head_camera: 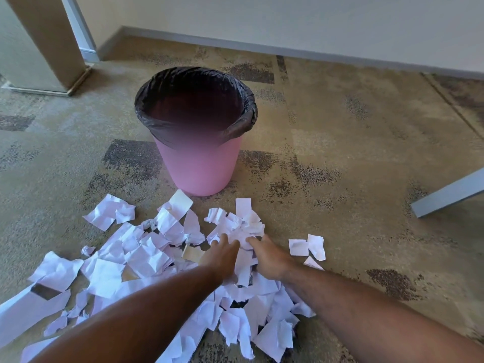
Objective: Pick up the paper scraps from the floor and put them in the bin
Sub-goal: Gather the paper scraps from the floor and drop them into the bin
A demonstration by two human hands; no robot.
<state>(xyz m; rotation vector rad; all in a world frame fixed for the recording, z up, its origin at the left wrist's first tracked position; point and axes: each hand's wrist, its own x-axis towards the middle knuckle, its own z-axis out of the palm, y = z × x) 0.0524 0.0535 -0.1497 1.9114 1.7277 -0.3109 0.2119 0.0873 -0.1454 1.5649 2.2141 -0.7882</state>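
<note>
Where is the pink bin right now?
The bin stands upright on the carpet, centre-left in the head view, just beyond the paper scraps and ahead of both hands.

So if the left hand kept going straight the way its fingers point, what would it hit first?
The left hand would first push into the crumpled paper at its fingertips; further along that line the carpet right of the bin looks free, though depth is unclear.

Crumpled paper scraps (146,260) (seemingly matt), plastic bin (201,166)
</note>
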